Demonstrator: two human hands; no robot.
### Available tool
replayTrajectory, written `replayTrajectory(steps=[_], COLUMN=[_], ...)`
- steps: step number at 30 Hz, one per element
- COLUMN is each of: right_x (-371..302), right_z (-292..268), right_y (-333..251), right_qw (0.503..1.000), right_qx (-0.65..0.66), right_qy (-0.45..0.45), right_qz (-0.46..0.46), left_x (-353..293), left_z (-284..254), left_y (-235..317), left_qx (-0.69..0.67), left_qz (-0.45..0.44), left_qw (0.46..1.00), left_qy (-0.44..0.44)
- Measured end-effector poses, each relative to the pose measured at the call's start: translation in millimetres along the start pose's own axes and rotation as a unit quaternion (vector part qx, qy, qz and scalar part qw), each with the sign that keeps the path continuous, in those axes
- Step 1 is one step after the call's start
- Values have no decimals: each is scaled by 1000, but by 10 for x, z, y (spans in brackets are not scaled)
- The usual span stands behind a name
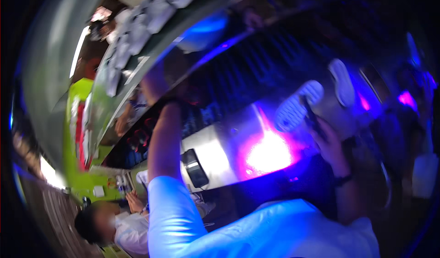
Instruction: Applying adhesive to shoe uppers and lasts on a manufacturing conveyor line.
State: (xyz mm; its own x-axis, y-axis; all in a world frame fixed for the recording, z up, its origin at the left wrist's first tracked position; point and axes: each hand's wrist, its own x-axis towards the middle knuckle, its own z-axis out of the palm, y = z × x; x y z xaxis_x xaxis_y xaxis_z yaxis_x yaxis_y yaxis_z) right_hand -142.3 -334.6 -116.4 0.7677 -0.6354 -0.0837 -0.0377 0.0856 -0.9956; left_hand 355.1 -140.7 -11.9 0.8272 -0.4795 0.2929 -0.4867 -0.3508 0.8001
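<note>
I am observing a pale, elongated shoe sole [299, 106] with a ridged, patterned face and rounded ends, showing blue under the lamp light. The sole is lying above a smooth, pale work surface [213, 143], where a round white-pink glare [269, 155] is washing out detail. Its long axis is running diagonally, from lower left to upper right; I am not distinguishing toe from heel. A second sole [342, 82] is resting farther right, its axis standing nearer upright and tilting slightly to the left at the top.

The right hand [326, 141] is grasping a dark, slim object [314, 119] that is overlapping the right edge of the first sole; I am unable to confirm contact. This sole is sitting just beyond and left of the right hand, and well apart from the left forearm [165, 141]. The left hand is disappearing into blurred shadow; I cannot tell its state. A black slab-shaped device [195, 168] is lying beside that forearm.
</note>
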Motion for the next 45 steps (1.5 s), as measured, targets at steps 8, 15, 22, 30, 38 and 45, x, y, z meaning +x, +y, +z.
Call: replayTrajectory(steps=[8, 15, 22, 30, 38, 45], right_x=[139, 61, 25, 106, -77, -900], right_z=[-108, -54, -10, -27, -39, -83], right_y=[85, 39, 16, -122, -159, -138], right_qw=[993, 997, 999, 994, 844, 932], right_qx=[121, 74, 20, -111, -450, -235], right_qy=[-10, -39, -20, 1, 150, 204], right_qz=[-12, -2, -16, -11, -249, -186], left_x=[-1560, -2617, -2891, -2869, -2902, -2875], left_z=[361, 855, 966, 963, 980, 974], left_y=[108, -91, 21, 64, -88, 46], left_qx=[-234, -565, -403, -318, -370, -315], left_qz=[-132, -275, -177, -197, -173, -247], left_qw=[963, 776, 895, 926, 911, 916], left_qy=[16, 51, 66, 41, 57, -2])
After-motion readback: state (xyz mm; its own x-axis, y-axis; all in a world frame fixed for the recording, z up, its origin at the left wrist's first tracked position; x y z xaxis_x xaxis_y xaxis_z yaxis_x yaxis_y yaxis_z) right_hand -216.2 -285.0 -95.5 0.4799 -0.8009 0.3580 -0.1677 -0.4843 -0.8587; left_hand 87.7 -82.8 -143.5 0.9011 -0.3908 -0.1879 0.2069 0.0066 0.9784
